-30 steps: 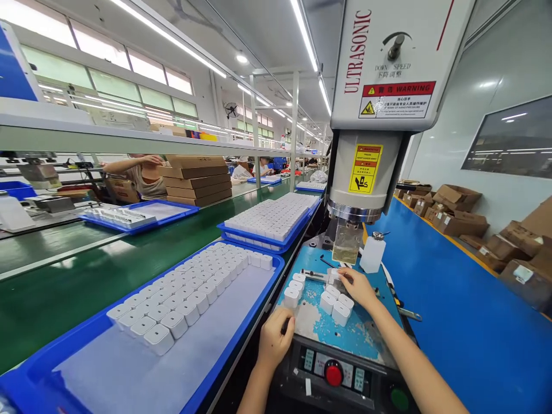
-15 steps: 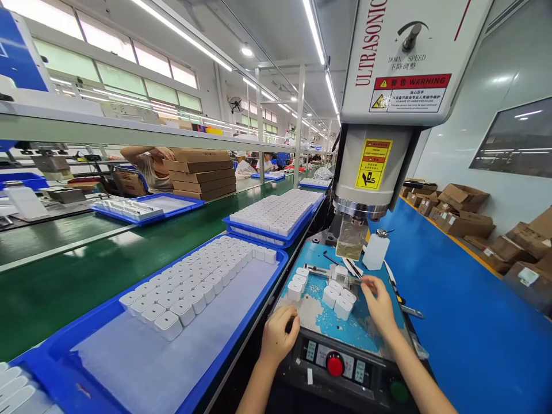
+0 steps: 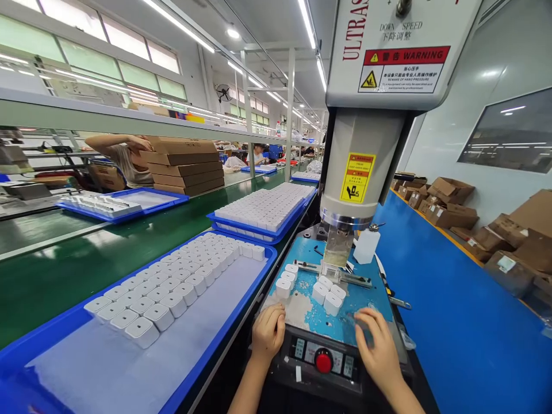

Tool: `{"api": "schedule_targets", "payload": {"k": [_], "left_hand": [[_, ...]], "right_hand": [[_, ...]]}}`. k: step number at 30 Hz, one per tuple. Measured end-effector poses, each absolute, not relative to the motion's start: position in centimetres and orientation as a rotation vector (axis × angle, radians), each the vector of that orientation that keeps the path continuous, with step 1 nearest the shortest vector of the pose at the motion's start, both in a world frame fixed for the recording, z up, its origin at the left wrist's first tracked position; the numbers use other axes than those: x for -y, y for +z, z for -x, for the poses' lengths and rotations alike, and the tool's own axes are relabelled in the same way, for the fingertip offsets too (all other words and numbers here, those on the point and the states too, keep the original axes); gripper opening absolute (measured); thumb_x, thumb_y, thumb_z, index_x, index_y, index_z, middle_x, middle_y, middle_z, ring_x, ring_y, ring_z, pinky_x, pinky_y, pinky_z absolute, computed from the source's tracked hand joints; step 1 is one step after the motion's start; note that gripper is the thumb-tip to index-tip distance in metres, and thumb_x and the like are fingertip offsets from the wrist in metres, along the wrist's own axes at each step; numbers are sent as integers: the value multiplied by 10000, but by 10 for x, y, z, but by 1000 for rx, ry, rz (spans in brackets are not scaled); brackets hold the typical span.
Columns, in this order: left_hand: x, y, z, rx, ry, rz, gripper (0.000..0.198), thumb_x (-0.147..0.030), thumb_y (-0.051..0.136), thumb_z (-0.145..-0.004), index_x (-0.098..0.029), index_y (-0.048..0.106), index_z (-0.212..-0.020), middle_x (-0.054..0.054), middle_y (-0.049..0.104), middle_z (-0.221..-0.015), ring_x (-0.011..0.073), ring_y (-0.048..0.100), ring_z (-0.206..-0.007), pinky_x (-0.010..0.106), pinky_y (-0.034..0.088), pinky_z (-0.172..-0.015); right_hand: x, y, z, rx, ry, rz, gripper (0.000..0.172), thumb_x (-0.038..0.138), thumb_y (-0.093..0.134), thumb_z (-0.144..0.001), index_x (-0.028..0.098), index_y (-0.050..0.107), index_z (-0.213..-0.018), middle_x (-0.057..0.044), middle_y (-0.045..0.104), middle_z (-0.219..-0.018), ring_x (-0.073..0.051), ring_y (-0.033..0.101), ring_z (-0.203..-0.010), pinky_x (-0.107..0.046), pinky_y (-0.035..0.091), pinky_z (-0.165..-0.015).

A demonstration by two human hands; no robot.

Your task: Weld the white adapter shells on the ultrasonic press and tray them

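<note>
My left hand (image 3: pixel 268 332) is at the left front corner of the machine base, fingers loosely bent with a small gap to the thumb; nothing shows in it. Over the front right of the base, my right hand (image 3: pixel 378 346) has thumb and fingers apart and holds nothing visible. Between and beyond them, a group of white rounded box-shaped parts (image 3: pixel 332 302) stands on the worn blue plate (image 3: pixel 321 330). More such white parts (image 3: pixel 283 287) stand to the left. The ultrasonic machine's metal head (image 3: pixel 338 247) is down at the fixture (image 3: pixel 351 279), hiding what lies under it.
A red button (image 3: pixel 323 361) is on the front panel. On the left, a blue tray (image 3: pixel 233 307) carries rows of white parts, with stacked trays (image 3: pixel 276 234) beyond. A white bottle (image 3: pixel 366 246) and a cutter (image 3: pixel 399 302) lie right. Cartons (image 3: pixel 511 264) line the wall.
My right hand has drawn back from the fixture toward the front of the base. The machine head has come down onto the fixture. My left hand stays at the left corner.
</note>
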State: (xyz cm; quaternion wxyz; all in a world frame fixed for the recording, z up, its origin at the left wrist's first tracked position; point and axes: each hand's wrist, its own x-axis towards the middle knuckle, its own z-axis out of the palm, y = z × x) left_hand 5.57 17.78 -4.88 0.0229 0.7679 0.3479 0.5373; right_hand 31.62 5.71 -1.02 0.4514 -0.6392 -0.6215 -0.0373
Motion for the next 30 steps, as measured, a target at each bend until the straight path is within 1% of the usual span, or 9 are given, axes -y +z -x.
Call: {"api": "schedule_targets", "payload": {"k": [5,8,13,17,20,23,25,28,30], "left_hand": [[-177,-46,-55,-1008,1704,-2363,234,-107,420,-893,-177,633,-824,63,697,-850,183,658,-906,301,512,-820],[-176,-42,-54,-1055,1650,-2364,224,-127,428,-901,-179,631,-824,60,689,-867,182,657,-893,296,515,-802],[-169,-22,-66,-1167,1573,-2370,175,-161,455,-905,-185,617,-841,38,662,-806,166,642,-769,274,510,-706],[-168,13,-105,-1021,1533,-2403,181,-160,443,-901,-191,620,-914,49,671,-892,170,642,-865,285,511,-796],[-181,40,-142,-1189,1315,-2412,192,-202,474,-877,-185,634,-982,73,664,-996,206,626,-954,334,500,-858],[-204,55,-171,-1489,919,-2424,278,-248,481,-873,-126,622,-1079,131,632,-1107,242,588,-1060,355,458,-926],[-219,57,-187,-1572,735,-2424,303,-296,494,-868,-84,650,-1017,166,646,-1054,268,593,-1046,358,456,-908],[-235,57,-208,-1582,593,-2432,373,-429,551,-823,-82,688,-842,180,675,-898,303,628,-946,365,476,-826],[-239,57,-222,-1602,534,-2433,423,-491,581,-788,-84,689,-835,192,678,-900,323,629,-949,368,475,-810]], "right_hand": [[-100,29,-334,1818,232,1622,279,280,465,-879,296,593,-1126,-72,546,-1245,-257,573,-1089,-392,502,-859],[-119,22,-342,1859,345,1538,219,280,469,-874,267,604,-1046,-71,587,-1186,-247,582,-1072,-394,491,-883],[-129,-2,-343,1732,365,1405,182,255,481,-861,246,607,-992,-68,624,-1104,-230,591,-1041,-375,484,-890],[-126,-7,-346,1546,309,1397,163,285,506,-851,240,612,-966,-72,630,-1096,-230,605,-1002,-371,493,-872],[-122,-6,-349,1344,228,1385,173,310,521,-839,223,604,-963,-83,640,-1056,-231,618,-949,-373,499,-853],[-119,-2,-351,1165,191,1391,200,337,539,-822,212,596,-967,-81,654,-993,-227,630,-877,-367,511,-810],[-118,0,-351,1100,197,1391,214,354,543,-815,209,593,-964,-80,659,-970,-230,634,-862,-360,516,-786],[-119,2,-349,1104,212,1397,218,360,543,-809,206,594,-955,-76,668,-933,-230,638,-836,-353,516,-764],[-119,3,-348,1143,204,1407,212,352,538,-810,206,597,-952,-72,669,-914,-226,636,-812,-350,514,-757]]}}
